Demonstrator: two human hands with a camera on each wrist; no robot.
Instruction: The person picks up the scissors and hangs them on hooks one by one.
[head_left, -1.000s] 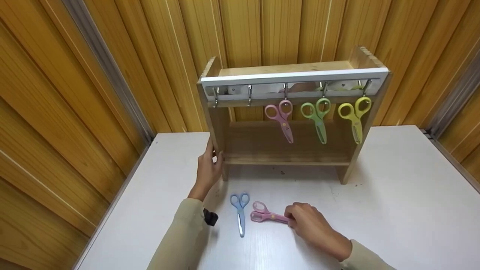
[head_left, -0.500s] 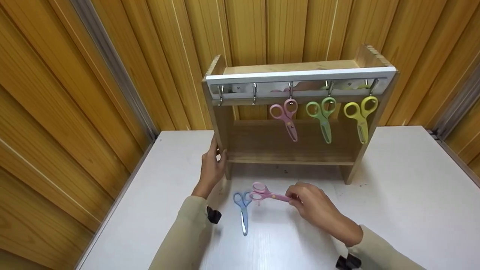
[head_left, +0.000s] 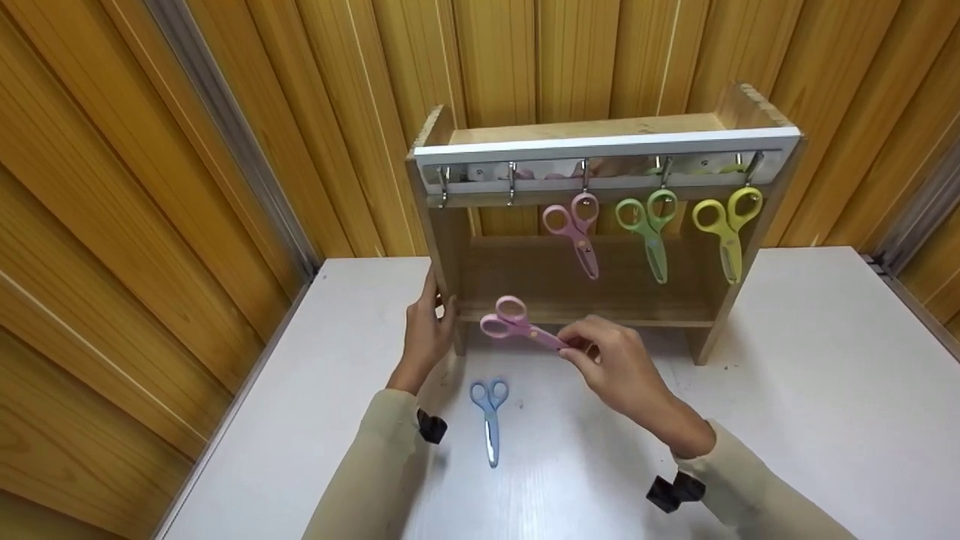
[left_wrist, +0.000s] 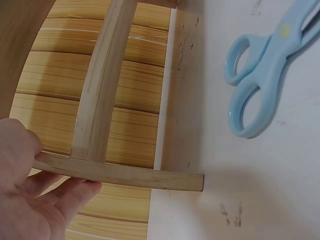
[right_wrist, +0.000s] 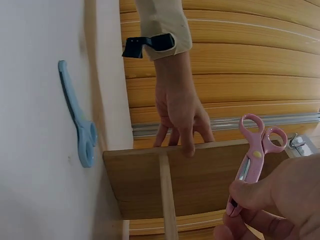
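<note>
The right hand (head_left: pixel 616 364) has its thumb and fingers clamped on the blade end of a pair of pale-pink, round-looped plastic scissors (head_left: pixel 520 328), held in the air before the lower left of a two-tier light-wood rack (head_left: pixel 517 277), loops pointing left and up. The scissors look light, stiff and smooth, perhaps a little slippery; a pinch near the tip should suit them, since it leaves both loops free, though the loops may swing if it loosens. The left hand (head_left: pixel 427 330) grips the rack's left upright, thumb on the inner face, fingers outside. On the white table in front of the rack's left half lies a pair of light-blue plastic scissors (head_left: pixel 491 417). Along the rack's upper front, silver metal hooks (head_left: pixel 511 184) carry pink scissors (head_left: pixel 581 244), green scissors (head_left: pixel 653 238) and yellow scissors (head_left: pixel 727 234); the two leftmost hooks are bare. No brand, label or writing is readable anywhere.
</note>
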